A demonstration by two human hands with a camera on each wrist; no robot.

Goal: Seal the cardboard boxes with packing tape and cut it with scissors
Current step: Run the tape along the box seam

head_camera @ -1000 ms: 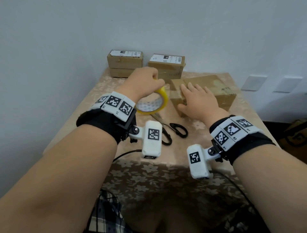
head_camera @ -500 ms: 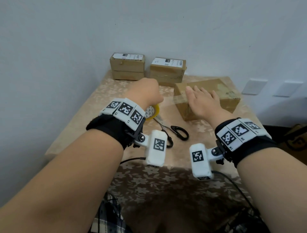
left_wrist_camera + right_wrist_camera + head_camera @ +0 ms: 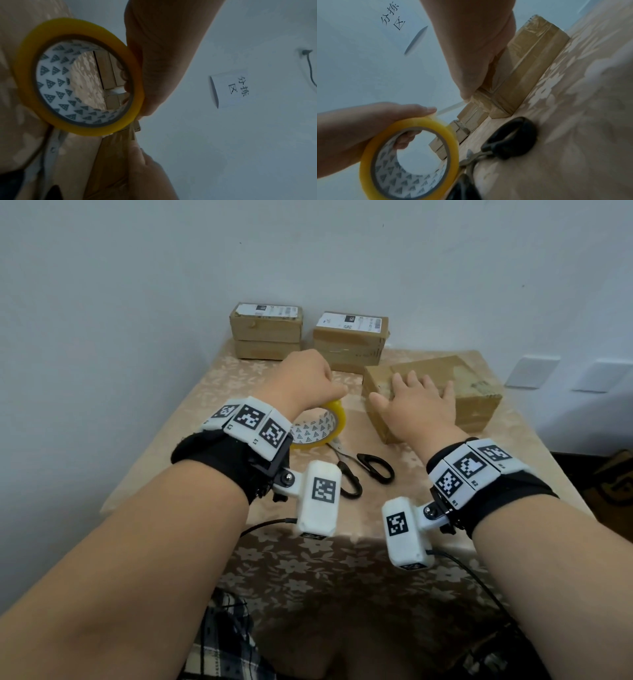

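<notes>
since half a second ago the tape roll point(image 3: 320, 424) has come back into clear view, held above the table point(image 3: 191, 419) just left of the box point(image 3: 472, 392); a second ago it was higher and closer to the box edge. judgement: a strip is being drawn from the box corner, and a thin strand between roll and box shows in the right wrist view, so cutting comes next. left hand point(image 3: 305, 381) is knuckles up, fingers curled over the roll's rim, thumb on the outer face, one fingertip inside the core. right hand point(image 3: 416, 402) lies flat on the box top, fingers spread and straight, pressing it down near the left edge. scissors point(image 3: 363, 470) lie on the table untouched, just beside the roll, near both wrists. two more boxes point(image 3: 349, 340) sit at the far table edge against the wall, labels up.
</notes>
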